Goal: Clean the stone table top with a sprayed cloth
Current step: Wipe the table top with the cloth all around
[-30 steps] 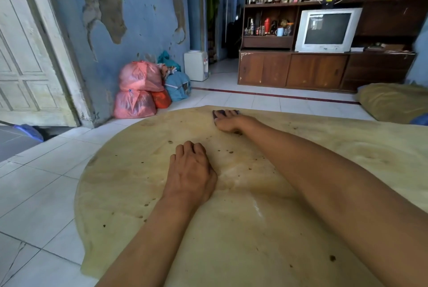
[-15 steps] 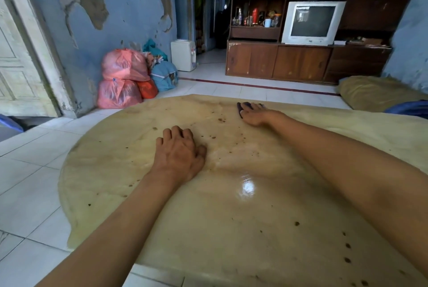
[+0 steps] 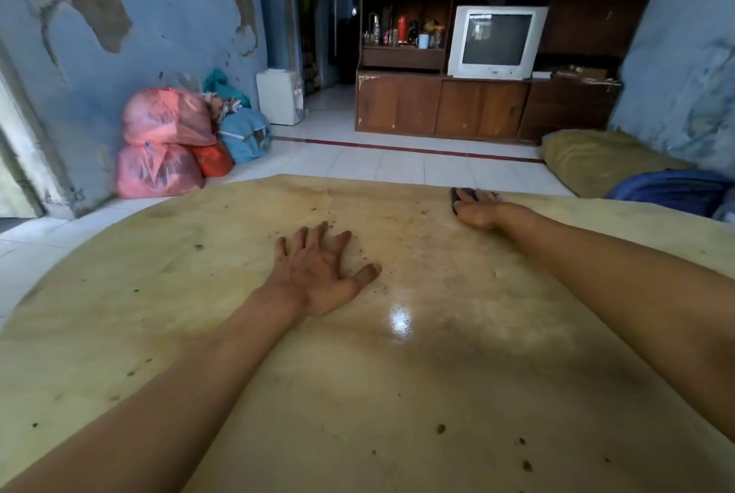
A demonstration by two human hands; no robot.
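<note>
A round tan stone table top (image 3: 167, 317) fills the lower view, speckled with dark spots and showing a bright glare near its middle. My left hand (image 3: 318, 273) lies flat on the stone near the centre, fingers spread, holding nothing. My right hand (image 3: 479, 210) reaches to the far edge of the table and presses down on a small dark cloth (image 3: 461, 196). Only a dark corner of the cloth shows beyond my fingers.
Pink, orange and blue plastic bags (image 3: 167, 142) are piled against the peeling blue wall at left. A wooden cabinet (image 3: 477, 106) with a TV (image 3: 497, 40) stands at the back. A tan cushion (image 3: 604, 162) and blue fabric (image 3: 672, 190) lie at right. White tiled floor surrounds the table.
My right hand has slid the cloth to the right along the far edge of the table. My left hand's fingers have spread apart on the stone.
</note>
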